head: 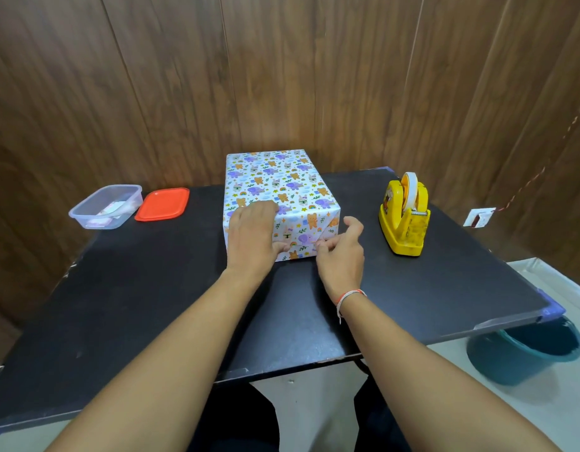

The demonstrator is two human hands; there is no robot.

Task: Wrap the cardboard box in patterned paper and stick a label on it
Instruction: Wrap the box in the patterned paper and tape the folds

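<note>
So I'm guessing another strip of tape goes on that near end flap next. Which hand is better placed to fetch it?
The right hand, probably. The yellow tape dispenser stands on its side of the wrapped box, while the left hand lies over the box's near edge, holding the paper down.

Even, soft indoor light falls from above; the black table (445,288) shows a dull sheen and only faint shadows. Focus is sharp around the table, while wide-angle distortion bends the wood-panel wall (119,93) behind it.
</note>
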